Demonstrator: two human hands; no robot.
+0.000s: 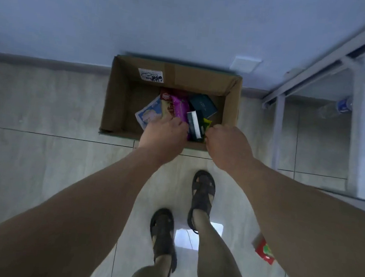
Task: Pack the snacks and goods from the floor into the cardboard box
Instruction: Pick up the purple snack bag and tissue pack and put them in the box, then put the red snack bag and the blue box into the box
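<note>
Down on the tiled floor (42,170) a cardboard box (118,101) stands open against the wall, and both arms of the person reach over its near edge. Inside the box lie several goods close together: a pale blue and white packet (149,113) at the left, a purple snack bag (179,109) beside it, a dark teal box (203,106) at the back right, and a dark flat box with a white edge (194,126) between the two hands. The left hand (164,136) is over the packets with its fingers bent down into the box; whether they grip something I cannot tell, because the back of the hand hides them. The right hand (227,146) has curled fingers and seems to pinch a yellow-green wrapper (207,124) at its corner. One red and green packet (264,250) is on the floor at the right, near the right forearm. Two feet in dark sandals (202,191) stand behind the box. A metal frame (277,124) stands at the right side.
</note>
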